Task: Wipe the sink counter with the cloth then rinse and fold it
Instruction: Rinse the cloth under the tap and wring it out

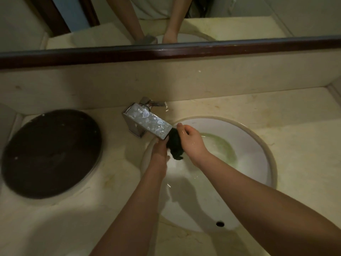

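Observation:
A dark green cloth, bunched and wet, hangs just under the spout of the chrome faucet, over the white sink basin. My left hand grips the cloth from the left, its fingers partly hidden under the spout. My right hand holds the cloth's right side, fingers curled around it. Greenish water swirls in the basin to the right of my hands. The beige stone counter surrounds the basin.
A large round dark brown lid or tray lies on the counter at the left. A mirror with a dark wooden frame runs along the back wall and reflects my arms. An overflow hole sits in the basin's near side.

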`<state>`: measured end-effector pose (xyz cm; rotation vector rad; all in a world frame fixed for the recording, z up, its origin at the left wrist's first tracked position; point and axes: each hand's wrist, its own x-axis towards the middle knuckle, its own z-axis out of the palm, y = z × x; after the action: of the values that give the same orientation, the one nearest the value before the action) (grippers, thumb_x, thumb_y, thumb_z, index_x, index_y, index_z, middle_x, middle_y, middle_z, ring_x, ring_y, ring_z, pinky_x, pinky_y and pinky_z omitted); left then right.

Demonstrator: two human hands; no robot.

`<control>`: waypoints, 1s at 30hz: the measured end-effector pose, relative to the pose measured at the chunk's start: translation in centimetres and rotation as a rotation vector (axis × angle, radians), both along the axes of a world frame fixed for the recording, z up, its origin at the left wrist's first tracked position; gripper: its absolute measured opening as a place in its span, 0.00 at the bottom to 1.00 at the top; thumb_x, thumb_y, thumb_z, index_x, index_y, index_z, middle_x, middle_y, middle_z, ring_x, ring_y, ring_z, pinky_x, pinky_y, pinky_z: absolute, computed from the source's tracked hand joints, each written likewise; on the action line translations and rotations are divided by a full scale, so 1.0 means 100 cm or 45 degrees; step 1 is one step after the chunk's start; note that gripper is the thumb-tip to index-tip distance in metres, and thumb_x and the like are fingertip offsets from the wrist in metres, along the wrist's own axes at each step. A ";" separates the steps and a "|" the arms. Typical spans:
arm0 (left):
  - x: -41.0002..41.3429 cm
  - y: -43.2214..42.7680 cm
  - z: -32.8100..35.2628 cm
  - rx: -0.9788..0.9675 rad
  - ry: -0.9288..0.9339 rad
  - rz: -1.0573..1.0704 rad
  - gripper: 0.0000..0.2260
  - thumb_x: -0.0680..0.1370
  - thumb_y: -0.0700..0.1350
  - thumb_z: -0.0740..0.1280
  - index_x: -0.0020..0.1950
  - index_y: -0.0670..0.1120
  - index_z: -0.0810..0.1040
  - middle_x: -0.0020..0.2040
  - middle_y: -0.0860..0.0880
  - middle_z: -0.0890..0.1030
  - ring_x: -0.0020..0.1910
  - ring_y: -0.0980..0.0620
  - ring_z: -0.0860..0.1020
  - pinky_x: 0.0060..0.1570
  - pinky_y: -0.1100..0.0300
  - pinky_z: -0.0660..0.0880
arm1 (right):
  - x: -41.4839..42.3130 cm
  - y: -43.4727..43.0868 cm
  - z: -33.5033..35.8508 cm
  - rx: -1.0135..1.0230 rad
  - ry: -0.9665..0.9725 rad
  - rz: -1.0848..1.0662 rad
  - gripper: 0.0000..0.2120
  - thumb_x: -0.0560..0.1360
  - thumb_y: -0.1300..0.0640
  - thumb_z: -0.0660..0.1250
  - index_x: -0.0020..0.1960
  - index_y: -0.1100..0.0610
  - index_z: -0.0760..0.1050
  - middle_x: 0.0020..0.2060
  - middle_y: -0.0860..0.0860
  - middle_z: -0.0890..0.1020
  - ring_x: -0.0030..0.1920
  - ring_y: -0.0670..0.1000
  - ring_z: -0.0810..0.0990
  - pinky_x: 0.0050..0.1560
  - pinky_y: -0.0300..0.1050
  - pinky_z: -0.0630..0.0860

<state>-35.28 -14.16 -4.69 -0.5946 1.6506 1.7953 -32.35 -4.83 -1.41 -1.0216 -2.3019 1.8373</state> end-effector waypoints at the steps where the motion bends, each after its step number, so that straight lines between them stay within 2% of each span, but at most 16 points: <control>1: 0.002 0.002 0.004 0.055 0.047 -0.025 0.16 0.79 0.54 0.62 0.59 0.45 0.77 0.51 0.43 0.82 0.45 0.46 0.79 0.41 0.54 0.77 | 0.000 -0.002 0.000 -0.069 0.026 -0.003 0.18 0.80 0.44 0.58 0.41 0.56 0.76 0.33 0.52 0.77 0.35 0.52 0.78 0.34 0.46 0.76; 2: 0.004 0.003 0.005 0.083 0.108 -0.058 0.16 0.78 0.55 0.63 0.57 0.45 0.78 0.47 0.43 0.82 0.41 0.46 0.80 0.35 0.57 0.75 | -0.001 -0.004 0.000 -0.121 0.041 -0.001 0.17 0.80 0.44 0.58 0.41 0.55 0.76 0.34 0.53 0.78 0.35 0.52 0.78 0.32 0.46 0.76; 3: 0.006 0.001 0.005 0.108 0.135 -0.071 0.16 0.77 0.54 0.64 0.57 0.45 0.79 0.47 0.43 0.83 0.40 0.46 0.81 0.36 0.56 0.75 | -0.002 -0.006 0.000 -0.153 0.041 0.001 0.17 0.79 0.44 0.58 0.42 0.54 0.77 0.36 0.54 0.80 0.36 0.52 0.80 0.32 0.47 0.78; 6: 0.008 -0.006 0.000 0.296 0.074 -0.028 0.13 0.79 0.49 0.64 0.60 0.46 0.79 0.53 0.43 0.84 0.50 0.43 0.83 0.44 0.50 0.79 | -0.004 -0.008 -0.002 -0.206 0.024 -0.006 0.19 0.78 0.42 0.59 0.47 0.56 0.79 0.43 0.57 0.84 0.46 0.56 0.83 0.43 0.56 0.83; 9: 0.002 -0.008 -0.001 0.430 0.002 0.056 0.14 0.80 0.50 0.61 0.58 0.45 0.80 0.50 0.44 0.84 0.45 0.46 0.83 0.42 0.54 0.78 | -0.009 -0.009 0.004 -0.179 -0.031 0.048 0.24 0.79 0.41 0.55 0.45 0.59 0.79 0.40 0.56 0.83 0.41 0.54 0.82 0.41 0.49 0.81; 10: 0.001 -0.008 -0.002 0.503 -0.035 0.094 0.15 0.80 0.51 0.59 0.55 0.44 0.81 0.46 0.44 0.84 0.40 0.48 0.83 0.40 0.56 0.76 | -0.011 -0.009 0.007 -0.158 -0.047 0.059 0.24 0.80 0.42 0.55 0.44 0.59 0.80 0.38 0.55 0.82 0.37 0.53 0.81 0.39 0.47 0.79; 12: -0.003 -0.009 -0.002 0.630 -0.101 0.190 0.18 0.80 0.51 0.57 0.42 0.45 0.83 0.38 0.46 0.82 0.34 0.50 0.80 0.41 0.56 0.73 | -0.016 -0.009 0.011 -0.139 -0.025 0.083 0.19 0.80 0.48 0.59 0.44 0.62 0.81 0.38 0.58 0.84 0.34 0.51 0.80 0.38 0.44 0.79; 13: -0.003 -0.009 -0.001 0.675 -0.113 0.229 0.19 0.79 0.51 0.56 0.38 0.45 0.82 0.36 0.46 0.82 0.35 0.49 0.80 0.43 0.55 0.73 | -0.018 -0.010 0.012 -0.115 -0.006 0.112 0.15 0.79 0.53 0.63 0.46 0.64 0.81 0.40 0.61 0.84 0.35 0.52 0.82 0.37 0.43 0.80; 14: -0.005 -0.009 -0.002 0.729 -0.121 0.250 0.19 0.79 0.52 0.56 0.39 0.46 0.82 0.37 0.46 0.83 0.38 0.47 0.81 0.46 0.53 0.74 | -0.019 -0.010 0.011 -0.049 -0.004 0.145 0.12 0.78 0.56 0.65 0.46 0.64 0.81 0.41 0.62 0.84 0.36 0.54 0.83 0.37 0.44 0.81; 17: -0.006 -0.008 0.000 0.765 -0.114 0.248 0.18 0.79 0.56 0.57 0.46 0.46 0.81 0.43 0.45 0.84 0.47 0.45 0.81 0.57 0.47 0.72 | -0.022 -0.009 0.009 0.070 0.006 0.130 0.11 0.77 0.56 0.64 0.44 0.62 0.82 0.38 0.59 0.84 0.40 0.56 0.84 0.43 0.51 0.80; 19: -0.008 -0.009 0.000 0.750 -0.101 0.185 0.19 0.79 0.56 0.57 0.41 0.46 0.80 0.39 0.46 0.82 0.42 0.47 0.81 0.53 0.49 0.73 | -0.026 -0.007 0.014 -0.013 0.068 0.039 0.13 0.79 0.55 0.60 0.44 0.60 0.80 0.39 0.55 0.83 0.41 0.52 0.81 0.47 0.50 0.78; 20: -0.009 -0.010 0.000 0.738 -0.105 0.166 0.19 0.80 0.55 0.57 0.40 0.46 0.80 0.38 0.46 0.81 0.39 0.47 0.80 0.49 0.51 0.75 | -0.029 -0.005 0.017 -0.071 0.106 0.002 0.14 0.80 0.55 0.57 0.48 0.59 0.79 0.42 0.54 0.83 0.42 0.50 0.80 0.48 0.49 0.77; 22: -0.010 -0.012 -0.001 0.731 -0.107 0.151 0.17 0.80 0.54 0.59 0.43 0.45 0.81 0.41 0.44 0.81 0.40 0.45 0.80 0.45 0.51 0.76 | -0.039 0.000 0.028 -0.119 0.152 0.023 0.14 0.81 0.53 0.54 0.58 0.56 0.76 0.50 0.52 0.81 0.44 0.48 0.80 0.47 0.46 0.76; 24: -0.010 -0.011 0.001 0.699 -0.082 0.161 0.15 0.78 0.53 0.62 0.47 0.45 0.83 0.47 0.42 0.82 0.47 0.42 0.80 0.53 0.46 0.77 | -0.050 0.002 0.038 -0.106 0.174 0.123 0.16 0.82 0.52 0.53 0.64 0.54 0.73 0.54 0.49 0.80 0.45 0.48 0.80 0.48 0.47 0.77; 27: -0.008 -0.008 0.006 0.689 -0.076 0.174 0.14 0.74 0.52 0.64 0.42 0.47 0.86 0.48 0.42 0.82 0.51 0.42 0.79 0.65 0.42 0.69 | -0.061 -0.002 0.049 -0.093 0.161 0.168 0.18 0.81 0.53 0.53 0.64 0.56 0.75 0.54 0.49 0.80 0.45 0.50 0.81 0.50 0.50 0.77; 30: -0.007 -0.010 0.006 0.729 -0.053 0.150 0.19 0.78 0.52 0.59 0.39 0.48 0.87 0.42 0.45 0.84 0.47 0.44 0.79 0.61 0.44 0.71 | -0.057 -0.003 0.053 -0.004 0.174 0.178 0.19 0.82 0.53 0.52 0.59 0.58 0.79 0.53 0.53 0.82 0.41 0.48 0.82 0.43 0.41 0.72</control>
<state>-35.99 -15.14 -4.06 -0.4653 1.0099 2.1945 -38.10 -5.08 3.86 -0.7266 -2.3441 1.8942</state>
